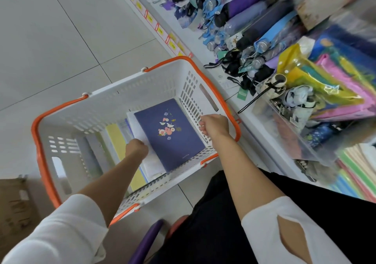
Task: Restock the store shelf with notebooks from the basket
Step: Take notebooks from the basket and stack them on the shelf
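A white basket [114, 101] with orange handles stands on the floor beside the shelf. Several notebooks lie in it. A dark blue notebook [173, 141] with a flower print is on top, over white notebooks [150, 162]. Yellow and pale notebooks [116, 137] lie to the left. My left hand [136, 148] is down in the basket, fingers curled at the left edge of the white notebook under the blue one. My right hand [213, 127] hovers over the basket's right wall, just right of the blue notebook, its fingers loosely bent and holding nothing I can see.
The white shelf [205, 50] runs along the right, loaded with folded umbrellas [254, 25], bagged colourful items [325, 84] and a clear bin [284, 133]. Stacked pastel notebooks [356, 174] lie at the near right. A cardboard box [16, 206] stands at the left, and a purple stool edge [146, 239] below.
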